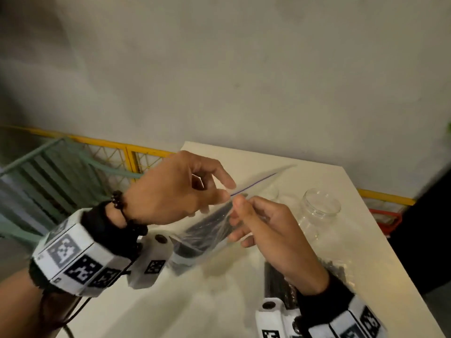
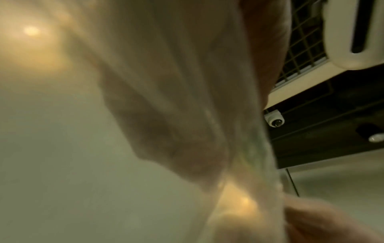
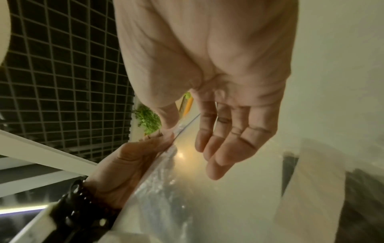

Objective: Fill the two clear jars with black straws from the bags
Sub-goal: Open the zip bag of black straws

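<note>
Holding the zip bag (image 1: 207,230) of black straws (image 1: 195,242) up off the white table (image 1: 219,301), both hands work at its top edge, likely to pull the zip strip (image 1: 253,184) open. The left hand (image 1: 175,189) pinches the strip with thumb and finger. The right hand (image 1: 263,223) pinches it from the other side, its other fingers (image 3: 226,148) loose and apart. Two clear jars (image 1: 319,206) wait empty at two o'clock, mouths up, ready for straws. A second bag (image 1: 339,269) lies at five o'clock.

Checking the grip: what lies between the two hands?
In the head view, the zip-top edge of the clear bag of black straws, pinched between left hand and right hand.
</note>
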The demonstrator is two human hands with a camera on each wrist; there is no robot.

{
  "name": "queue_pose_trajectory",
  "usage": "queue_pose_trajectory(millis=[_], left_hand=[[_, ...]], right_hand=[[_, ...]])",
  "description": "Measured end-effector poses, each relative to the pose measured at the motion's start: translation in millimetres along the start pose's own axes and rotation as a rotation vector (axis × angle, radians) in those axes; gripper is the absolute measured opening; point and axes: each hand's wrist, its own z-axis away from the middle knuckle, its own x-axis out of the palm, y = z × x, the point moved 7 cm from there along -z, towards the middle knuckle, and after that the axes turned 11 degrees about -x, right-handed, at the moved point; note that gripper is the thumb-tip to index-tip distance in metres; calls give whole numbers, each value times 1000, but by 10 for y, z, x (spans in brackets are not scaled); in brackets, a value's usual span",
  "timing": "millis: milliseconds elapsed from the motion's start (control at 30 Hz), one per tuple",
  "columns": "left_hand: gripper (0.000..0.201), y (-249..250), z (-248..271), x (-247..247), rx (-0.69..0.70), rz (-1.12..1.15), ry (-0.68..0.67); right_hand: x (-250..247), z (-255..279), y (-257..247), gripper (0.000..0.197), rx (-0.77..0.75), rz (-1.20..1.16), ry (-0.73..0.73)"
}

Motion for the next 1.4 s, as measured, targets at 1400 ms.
queue_pose_trajectory(millis=[1400], left_hand=[[31,-184,-233,1253,-286,411,-210]], right_hand=[[-643,244,524,13,377,-436,83]])
